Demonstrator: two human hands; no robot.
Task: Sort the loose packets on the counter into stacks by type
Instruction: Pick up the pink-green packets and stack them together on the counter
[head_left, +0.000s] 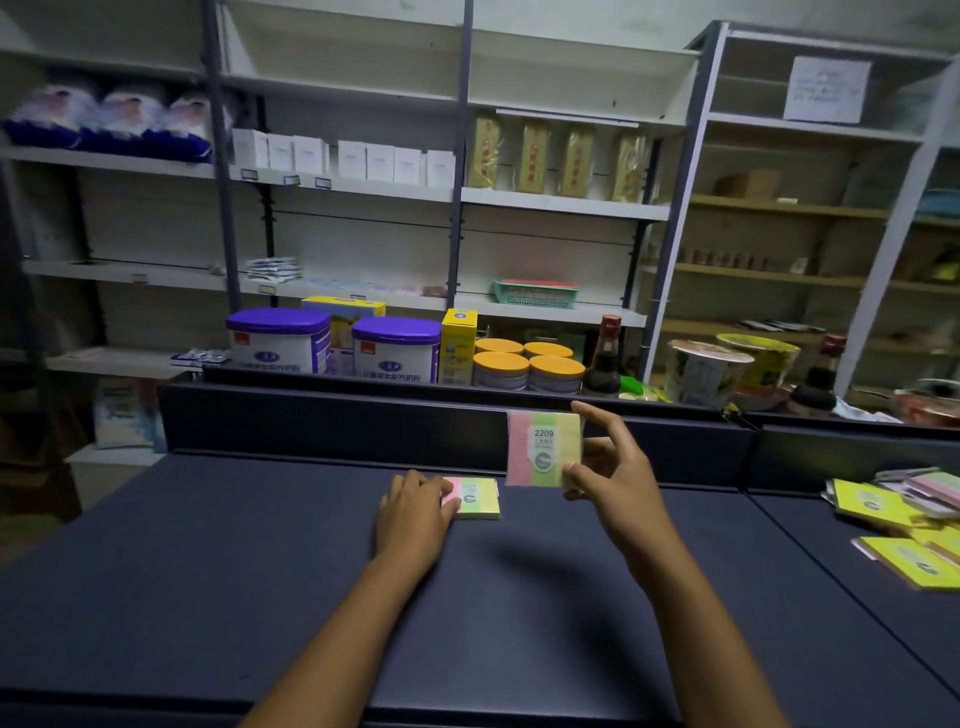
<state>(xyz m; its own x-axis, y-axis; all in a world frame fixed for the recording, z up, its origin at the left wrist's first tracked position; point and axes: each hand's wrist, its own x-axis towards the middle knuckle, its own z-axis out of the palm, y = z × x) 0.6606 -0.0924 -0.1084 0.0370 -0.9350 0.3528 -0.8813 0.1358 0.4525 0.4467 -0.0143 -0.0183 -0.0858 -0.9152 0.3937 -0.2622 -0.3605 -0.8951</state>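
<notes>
two bare forearms reach in from the near edge over a dark blue counter (260, 571). left hand (413, 519) lies palm down on the counter, fingers straight and relaxed, fingertips resting on the left end of one tri-colour packet (478, 499) (pink, green, yellow stripes) that lies flat; it grips nothing. right hand (610, 483) is raised above the counter and pinches a second tri-colour packet (543, 449) by its right edge, thumb below and index finger at the top corner, face toward the camera, label reading 2209. so two striped packets at centre: one down, one in the air, near each other but apart. off at the right edge of the counter, a loose heap of packets (904, 525): at least three yellow ones, plus pink-striped ones at the top; exact count cannot be told, they overlap and run out of view. behind the counter's raised back ledge (363, 384): two purple-lidded tubs (395, 348), four orange-lidded tins (530, 364), two dark bottles (605, 358), two instant noodle cups (727, 369). farthest back, wall shelves (467, 197) carry seven white boxes (348, 156) and four tan packages (556, 156).
</notes>
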